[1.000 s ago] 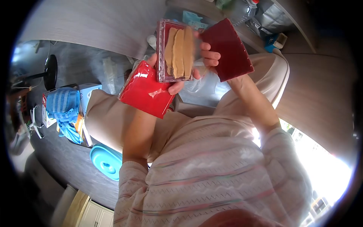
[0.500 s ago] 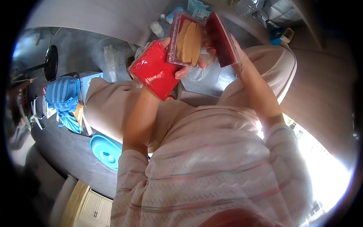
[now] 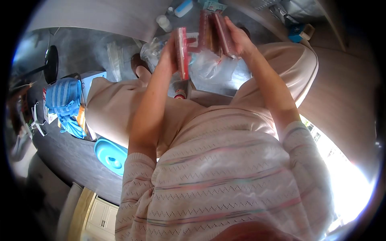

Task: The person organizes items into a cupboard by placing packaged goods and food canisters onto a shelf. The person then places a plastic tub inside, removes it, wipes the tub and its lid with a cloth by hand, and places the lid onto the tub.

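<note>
My left hand (image 3: 169, 50) is closed on a red packet (image 3: 182, 53), which is turned edge-on to the camera. To its right, my right hand (image 3: 240, 39) grips an open clear-and-dark-red case (image 3: 226, 35), its two halves standing close together in a narrow V. Something brownish shows between the halves. The packet and the case are apart. Below the case lies crumpled clear plastic (image 3: 211, 64).
White bottles (image 3: 164, 23) and a blue-and-white bottle (image 3: 183, 8) are beyond my hands. Blue cloths (image 3: 64, 96) lie on a box at left, near a turquoise lid (image 3: 110, 156). A small blue box (image 3: 296, 33) is at upper right.
The red packet has turned from face-on to edge-on and separated from the case. The case halves have swung closer together, and my left hand no longer touches the case.
</note>
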`<act>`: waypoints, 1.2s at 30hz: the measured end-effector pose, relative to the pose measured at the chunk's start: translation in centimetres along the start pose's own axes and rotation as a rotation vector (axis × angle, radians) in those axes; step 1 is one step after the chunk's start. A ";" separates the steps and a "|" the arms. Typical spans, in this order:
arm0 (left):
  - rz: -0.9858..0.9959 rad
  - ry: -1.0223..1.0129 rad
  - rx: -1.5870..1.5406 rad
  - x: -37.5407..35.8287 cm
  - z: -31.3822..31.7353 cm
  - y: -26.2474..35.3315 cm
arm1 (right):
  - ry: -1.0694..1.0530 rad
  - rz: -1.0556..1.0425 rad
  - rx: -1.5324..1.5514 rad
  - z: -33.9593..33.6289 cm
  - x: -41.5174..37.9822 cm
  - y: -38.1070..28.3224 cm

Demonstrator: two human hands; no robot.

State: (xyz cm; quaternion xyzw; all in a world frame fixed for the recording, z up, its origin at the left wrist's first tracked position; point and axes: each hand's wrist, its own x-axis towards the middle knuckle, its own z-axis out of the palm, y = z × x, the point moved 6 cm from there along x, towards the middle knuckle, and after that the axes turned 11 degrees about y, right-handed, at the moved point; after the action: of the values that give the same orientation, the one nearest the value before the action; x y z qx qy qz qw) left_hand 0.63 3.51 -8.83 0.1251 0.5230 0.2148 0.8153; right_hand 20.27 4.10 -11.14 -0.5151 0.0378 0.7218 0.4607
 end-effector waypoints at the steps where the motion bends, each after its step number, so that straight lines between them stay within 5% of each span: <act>1: 0.127 0.152 -0.086 2.0 -1.8 -0.2 | -0.014 0.031 0.009 -0.8 0.0 0.0; 4: 0.035 0.431 -0.104 4.3 -5.9 -1.1 | -0.082 0.090 0.042 -2.0 0.0 0.0; 7: 0.170 0.429 -0.192 3.9 -5.8 -0.9 | -0.008 0.072 0.006 -2.4 0.7 0.6; 11: 0.298 0.314 0.011 4.3 -4.9 -0.5 | 0.193 -0.139 -0.297 0.5 -1.8 0.7; 28: 0.431 0.097 0.078 0.2 1.0 1.1 | 0.286 -0.827 -1.022 6.1 -2.7 -0.7; 29: 0.415 0.102 0.044 -0.1 0.5 1.6 | 0.176 -0.735 -1.050 7.7 -4.0 -0.8; 32: 0.475 0.179 -0.068 -2.1 0.2 3.7 | 0.088 -0.296 -0.481 5.9 -2.6 -0.9; 36: 0.507 0.209 -0.186 -2.9 -0.9 5.3 | 0.136 0.099 -0.862 -3.3 1.5 3.8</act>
State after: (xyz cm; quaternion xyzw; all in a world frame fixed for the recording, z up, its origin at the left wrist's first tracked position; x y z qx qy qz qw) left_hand -2.41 6.77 -4.65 0.1535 0.5343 0.4708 0.6851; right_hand 19.88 1.15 -15.41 -0.7043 -0.2122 0.6571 0.1650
